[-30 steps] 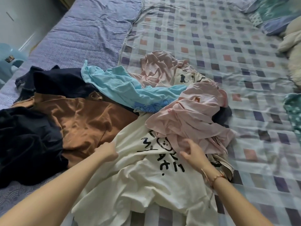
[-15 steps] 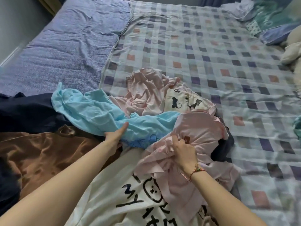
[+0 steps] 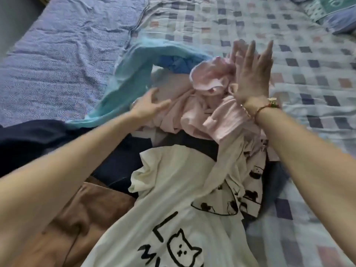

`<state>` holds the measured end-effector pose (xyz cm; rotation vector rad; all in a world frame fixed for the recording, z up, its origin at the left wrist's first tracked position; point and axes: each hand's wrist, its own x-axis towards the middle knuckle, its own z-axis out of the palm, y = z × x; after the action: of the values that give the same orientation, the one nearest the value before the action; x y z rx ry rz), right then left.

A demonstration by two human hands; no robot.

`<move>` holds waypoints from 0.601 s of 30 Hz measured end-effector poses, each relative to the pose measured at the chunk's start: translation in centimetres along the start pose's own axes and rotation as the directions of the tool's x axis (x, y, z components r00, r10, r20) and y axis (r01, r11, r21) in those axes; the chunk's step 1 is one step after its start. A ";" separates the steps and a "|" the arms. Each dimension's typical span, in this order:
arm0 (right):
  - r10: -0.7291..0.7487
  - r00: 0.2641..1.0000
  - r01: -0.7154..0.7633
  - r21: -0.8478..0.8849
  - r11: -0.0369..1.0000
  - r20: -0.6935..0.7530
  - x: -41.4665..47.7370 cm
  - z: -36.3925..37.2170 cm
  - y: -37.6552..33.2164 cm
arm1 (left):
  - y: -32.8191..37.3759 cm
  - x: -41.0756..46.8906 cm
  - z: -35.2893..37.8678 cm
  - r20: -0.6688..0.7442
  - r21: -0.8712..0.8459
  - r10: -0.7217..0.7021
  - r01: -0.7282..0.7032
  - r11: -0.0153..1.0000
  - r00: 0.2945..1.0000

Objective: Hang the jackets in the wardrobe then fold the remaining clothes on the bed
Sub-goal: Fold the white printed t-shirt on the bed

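Under my right hand [image 3: 252, 74]: bunched pink top [image 3: 208, 78]; fingers spread, gripping nothing.
Left hand [image 3: 150, 106]: spread, beside blue shirt [image 3: 131, 74].
Next: I'd lift one garment clear first.

— Where does the camera sit?
— On my head, facing forward and down, close above my fingers [image 3: 248, 58].
— And past them?
— Checked bedspread [image 3: 300, 60] running off beyond my fingertips.

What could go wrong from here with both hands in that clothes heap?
The pink garment lies tangled with the light blue garment and the cream cat shirt, so pulling one may drag the others along. The left hand and right hand are both open, gripping nothing, so the bunched pink cloth could slump.
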<state>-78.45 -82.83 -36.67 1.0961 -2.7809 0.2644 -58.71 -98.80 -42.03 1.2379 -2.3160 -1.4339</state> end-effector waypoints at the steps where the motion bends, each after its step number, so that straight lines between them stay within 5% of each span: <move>1: -0.056 0.998 0.056 0.022 0.998 0.018 -1.6 0.4 -0.6 | -3.0 -1.9 2.1 0.056 0.207 -0.061 0.048 0.977 0.997; 3: -0.277 0.961 0.268 0.229 0.936 0.008 -7.8 2.5 -2.5 | -7.3 -5.8 5.3 0.130 0.559 -0.173 0.072 0.826 0.976; 4: -0.359 0.925 0.300 0.340 0.891 0.123 -11.7 3.7 -3.3 | -8.5 -6.7 6.4 0.127 0.693 -0.154 0.023 0.721 0.980; 6: -0.378 0.809 0.128 0.492 0.861 0.450 -18.7 6.2 -3.7 | -8.9 -7.6 7.3 0.109 0.770 0.029 -0.103 0.629 0.994; 8: -0.148 0.815 -0.172 0.478 0.862 0.561 -23.0 8.0 -2.6 | -8.2 -7.8 6.6 0.057 0.617 0.204 -0.196 0.762 0.977; 10: 0.158 0.854 -0.333 0.288 0.898 0.495 -26.2 8.4 -0.5 | -8.5 -9.2 4.0 -0.058 0.424 0.232 -0.187 0.886 0.971; 12: 0.309 0.809 -0.407 0.097 0.908 0.499 -28.9 8.0 1.3 | -10.0 -11.1 -1.0 -0.110 0.492 0.192 -0.115 0.863 0.975; 15: 0.231 0.659 -0.416 0.091 0.905 0.716 -31.1 8.2 2.2 | -14.4 -13.7 -10.4 -0.129 0.802 -0.164 0.200 0.563 0.978; 18: -0.017 0.702 -0.199 0.218 0.955 0.712 -31.1 7.7 0.5 | -16.1 -15.0 -13.1 -0.158 0.954 -0.456 0.255 0.159 0.876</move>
<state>-56.77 -63.50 -50.27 1.3508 -3.5891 0.3044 -33.22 -100.32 -43.73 2.0925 -3.2818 0.2228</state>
